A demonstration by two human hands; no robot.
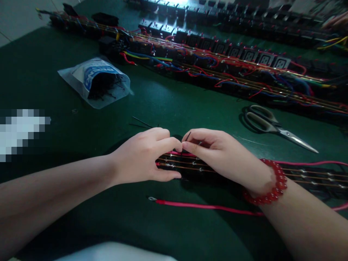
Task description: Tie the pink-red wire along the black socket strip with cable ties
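Note:
A black socket strip with copper bars and red wires (307,177) lies across the green mat in front of me. My left hand (146,156) rests on its left end, fingers curled and pinched against my right hand. My right hand (217,152), with a red bead bracelet on the wrist, pinches a thin black cable tie (188,136) above the strip. The fingertips of both hands meet at the tie. A loose red wire with a ring terminal (190,205) lies on the mat just in front of the strip.
Scissors (272,127) lie to the right beyond my hands. A plastic bag of black cable ties (98,81) sits at the left, with loose ties (141,122) near it. Several wired socket strips (231,69) fill the back of the green mat (40,72).

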